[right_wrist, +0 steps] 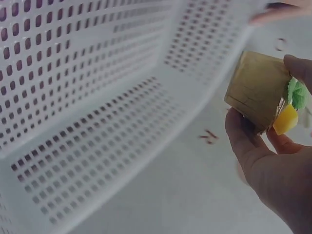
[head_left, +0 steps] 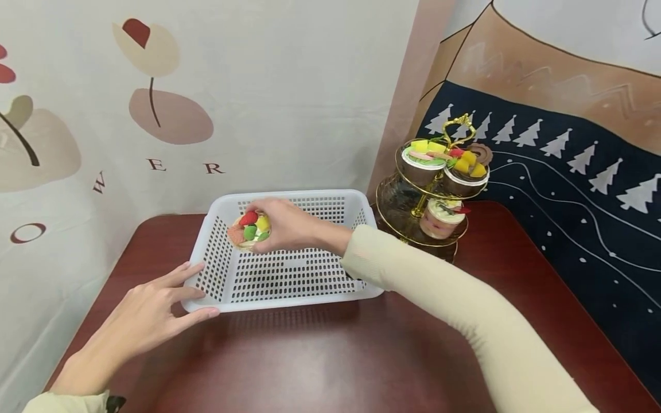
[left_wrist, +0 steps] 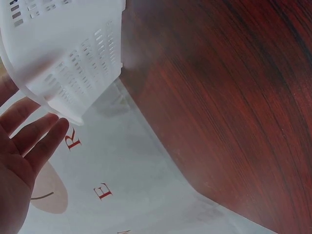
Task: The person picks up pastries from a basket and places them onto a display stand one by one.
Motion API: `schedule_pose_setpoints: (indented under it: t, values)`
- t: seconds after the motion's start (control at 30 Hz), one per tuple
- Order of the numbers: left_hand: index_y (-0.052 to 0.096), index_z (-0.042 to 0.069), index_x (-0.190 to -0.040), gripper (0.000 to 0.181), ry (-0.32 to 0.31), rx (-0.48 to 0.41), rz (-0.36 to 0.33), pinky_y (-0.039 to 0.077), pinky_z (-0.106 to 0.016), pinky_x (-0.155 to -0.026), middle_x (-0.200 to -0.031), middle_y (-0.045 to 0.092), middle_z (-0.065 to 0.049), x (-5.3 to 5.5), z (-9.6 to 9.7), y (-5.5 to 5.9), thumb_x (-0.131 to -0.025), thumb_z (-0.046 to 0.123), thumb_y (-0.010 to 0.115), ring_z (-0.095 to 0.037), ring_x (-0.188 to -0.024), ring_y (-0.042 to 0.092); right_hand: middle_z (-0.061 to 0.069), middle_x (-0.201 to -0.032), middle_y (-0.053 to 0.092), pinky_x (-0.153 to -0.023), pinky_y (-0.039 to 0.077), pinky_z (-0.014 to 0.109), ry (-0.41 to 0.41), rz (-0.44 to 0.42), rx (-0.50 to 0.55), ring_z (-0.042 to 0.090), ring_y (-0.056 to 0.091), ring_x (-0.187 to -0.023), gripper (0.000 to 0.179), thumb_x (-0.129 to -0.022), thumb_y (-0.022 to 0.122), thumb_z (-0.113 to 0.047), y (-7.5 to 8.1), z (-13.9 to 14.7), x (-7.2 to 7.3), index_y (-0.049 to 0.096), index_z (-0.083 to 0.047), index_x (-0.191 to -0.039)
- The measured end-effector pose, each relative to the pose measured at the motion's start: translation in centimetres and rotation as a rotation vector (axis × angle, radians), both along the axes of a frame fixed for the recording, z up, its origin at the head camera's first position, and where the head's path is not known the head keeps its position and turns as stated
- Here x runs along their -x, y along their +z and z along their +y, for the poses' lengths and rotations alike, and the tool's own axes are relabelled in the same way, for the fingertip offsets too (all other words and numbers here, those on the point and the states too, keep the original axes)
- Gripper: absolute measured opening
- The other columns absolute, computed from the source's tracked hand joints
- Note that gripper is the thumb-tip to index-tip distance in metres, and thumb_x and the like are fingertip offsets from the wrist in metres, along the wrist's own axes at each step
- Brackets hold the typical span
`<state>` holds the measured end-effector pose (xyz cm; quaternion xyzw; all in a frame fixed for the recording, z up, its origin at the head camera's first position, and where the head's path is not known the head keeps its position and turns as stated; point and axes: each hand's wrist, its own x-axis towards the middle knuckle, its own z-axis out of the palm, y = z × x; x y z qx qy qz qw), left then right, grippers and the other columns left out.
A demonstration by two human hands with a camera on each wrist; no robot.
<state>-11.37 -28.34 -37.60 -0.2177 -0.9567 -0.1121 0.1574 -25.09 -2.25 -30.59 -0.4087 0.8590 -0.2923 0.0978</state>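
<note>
My right hand (head_left: 286,225) grips a fruit-topped dessert cup (head_left: 241,234) over the left part of a white plastic basket (head_left: 289,302). A strawberry, yellow cubes and a green piece top the cup. In the right wrist view, its gold-coloured wrapper (right_wrist: 257,90) faces the camera, with thumb and fingers around it. My left hand (head_left: 147,310) has its fingers spread and extended, the fingertips at the basket's left rim. From the left wrist view, these fingers (left_wrist: 46,144) lie along the outside of the rim. No other item shows inside the basket.
A gold tiered stand (head_left: 379,203) stands right of the basket, bearing dessert cups such as a green-topped one (head_left: 423,163) and a pink layered one (head_left: 441,221). The dark red table (head_left: 310,361) backs onto a printed cloth (head_left: 289,86).
</note>
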Motion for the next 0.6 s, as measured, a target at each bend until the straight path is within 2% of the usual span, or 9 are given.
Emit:
schedule_pose_setpoints:
  t: [0.1, 0.2, 0.4, 0.5, 0.6]
  values:
    - [0.08, 0.02, -0.086, 0.041, -0.006, 0.003, 0.006, 0.047, -0.039, -0.058, -0.131, 0.065, -0.01, 0.0, 0.0, 0.0, -0.071, 0.058, 0.082, -0.032, -0.107, 0.067, -0.003, -0.111, 0.061, -0.08, 0.046, 0.016, 0.006, 0.008, 0.073, 0.008, 0.056, -0.095, 0.059, -0.078, 0.084, -0.022, 1.5, 1.6, -0.9, 0.057, -0.008, -0.129]
    - [0.08, 0.021, -0.086, 0.04, -0.01, 0.003, 0.011, 0.048, -0.039, -0.058, -0.131, 0.065, -0.009, 0.0, 0.0, 0.0, -0.071, 0.058, 0.081, -0.032, -0.108, 0.066, -0.001, -0.115, 0.061, -0.084, 0.046, 0.019, -0.012, 0.002, 0.145, 0.009, 0.057, -0.098, 0.064, -0.077, 0.085, -0.023, 2.3, 3.6, -1.7, 0.056, -0.007, -0.132]
    - [0.079, 0.021, -0.086, 0.039, -0.006, 0.004, 0.012, 0.047, -0.038, -0.058, -0.131, 0.065, -0.008, -0.1, 0.0, 0.1, -0.071, 0.057, 0.082, -0.033, -0.112, 0.064, 0.003, -0.115, 0.063, -0.087, 0.048, 0.024, -0.067, 0.057, 0.27, 0.012, 0.06, -0.1, 0.063, -0.074, 0.085, -0.019, 2.0, 8.0, -2.4, 0.059, -0.006, -0.13]
    - [0.079, 0.021, -0.086, 0.038, -0.007, 0.006, 0.009, 0.047, -0.037, -0.058, -0.132, 0.064, -0.008, -0.2, 0.0, 0.1, -0.071, 0.056, 0.082, -0.019, -0.094, 0.071, 0.003, -0.116, 0.063, -0.089, 0.049, 0.027, -0.101, 0.113, 0.291, 0.013, 0.06, -0.101, 0.063, -0.074, 0.086, -0.02, 1.7, 10.4, -2.8, 0.061, -0.006, -0.129]
    - [0.079, 0.021, -0.087, 0.038, -0.006, 0.007, 0.004, 0.046, -0.036, -0.057, -0.132, 0.064, -0.008, -0.2, 0.0, 0.1, -0.072, 0.057, 0.082, -0.007, -0.075, 0.07, 0.004, -0.119, 0.062, -0.092, 0.049, 0.029, -0.141, 0.149, 0.305, 0.013, 0.06, -0.104, 0.065, -0.074, 0.086, -0.021, 1.6, 12.6, -3.2, 0.06, -0.006, -0.132]
